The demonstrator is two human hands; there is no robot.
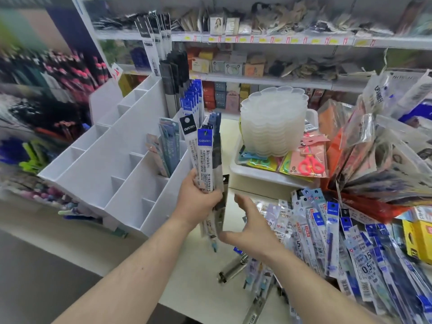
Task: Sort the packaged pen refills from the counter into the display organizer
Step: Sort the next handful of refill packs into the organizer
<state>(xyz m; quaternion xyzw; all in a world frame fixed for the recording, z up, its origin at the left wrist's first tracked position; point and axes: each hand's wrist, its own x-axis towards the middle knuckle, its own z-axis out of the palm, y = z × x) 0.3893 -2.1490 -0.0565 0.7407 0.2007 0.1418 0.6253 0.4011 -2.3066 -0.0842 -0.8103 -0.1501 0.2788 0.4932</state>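
The left hand point(198, 202) grips a bundle point(207, 157) of refill packs, fingers and thumb curled round its lower half; the packs stand nearly upright, their blue and black header cards at the top, their lower ends hanging below the hand. The right hand point(251, 230) is spread, fingers straight and apart, thumb out, just beside the bottom of the bundle; whether it touches the packs cannot be told. The bundle is held above the counter point(205, 288), beside the right edge of the white organizer point(112, 164), a stepped rack of open compartments. A near right-hand compartment holds pale blue packs point(167, 148) standing upright; farther back, blue-headed packs point(192, 104) stand in another. To the right of the hands, a loose pile point(339, 249) of refill packs lies spread over the counter, some overlapping, most with blue headers. Behind the pile, a white tray point(264, 177) carries carded scissors point(309, 166) and a stack of clear scalloped dishes point(273, 122). Bagged goods point(378, 160) fan out at far right, with a yellow box point(418, 242) near them. Shelves point(268, 39) with yellow price tags run across the back.
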